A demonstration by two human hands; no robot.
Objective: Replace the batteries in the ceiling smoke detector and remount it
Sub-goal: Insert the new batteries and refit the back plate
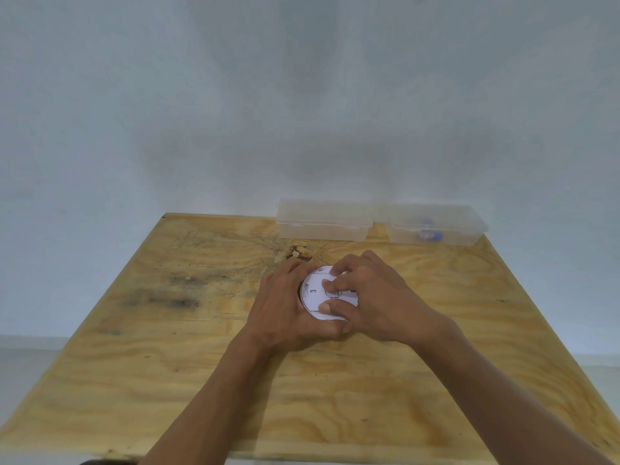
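Note:
A round white smoke detector (315, 293) is held just above the middle of a plywood table (201, 347), its flat back side with slots facing me. My left hand (285, 313) wraps around its left rim and underside. My right hand (365, 297) covers its right half, with thumb and fingertips pressed onto the back plate. Much of the detector is hidden by my fingers. Batteries (429, 233), blue and blurred, lie in the right clear box (436, 223) at the table's far edge.
A second clear plastic box (323, 219), with nothing visible inside, stands left of the battery box against the pale wall. Dark stains mark the plywood to the left. The floor shows past both table sides.

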